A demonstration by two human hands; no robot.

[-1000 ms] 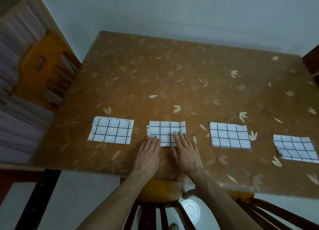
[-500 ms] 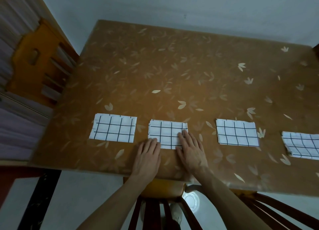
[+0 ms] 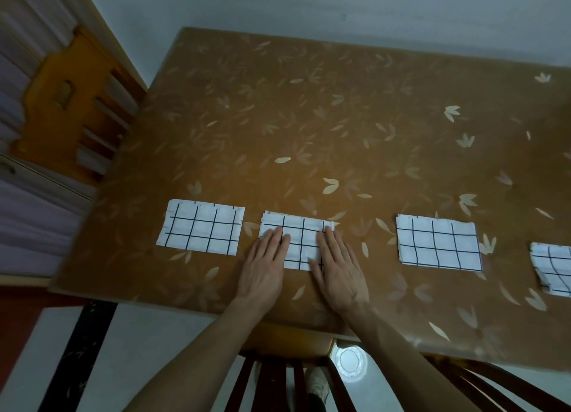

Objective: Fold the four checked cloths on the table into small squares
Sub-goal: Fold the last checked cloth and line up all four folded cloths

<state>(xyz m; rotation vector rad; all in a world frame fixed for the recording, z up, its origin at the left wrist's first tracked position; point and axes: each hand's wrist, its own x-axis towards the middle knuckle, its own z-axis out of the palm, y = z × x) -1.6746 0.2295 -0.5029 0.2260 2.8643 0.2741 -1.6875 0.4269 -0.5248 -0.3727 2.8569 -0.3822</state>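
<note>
Four white cloths with a black check lie in a row near the front of the brown leaf-patterned table [image 3: 340, 118]. The first cloth [image 3: 200, 226] lies flat at the left. On the second cloth [image 3: 301, 241] my left hand [image 3: 265, 269] lies flat with straight fingers over its left part, while my right hand [image 3: 336, 269] presses flat on its right part. The third cloth [image 3: 438, 241] lies to the right of my hands. The fourth cloth [image 3: 553, 269] is cut off by the right frame edge.
A wooden chair [image 3: 71, 108] stands at the table's left end. Dark chair rails [image 3: 278, 384] and a small white round object [image 3: 349, 360] on the floor show below the table's front edge. A pale wall runs behind the table.
Both hands have slid further onto the second cloth, fingers now covering its left and right parts. The camera has shifted, so the fourth cloth is partly out of frame.
</note>
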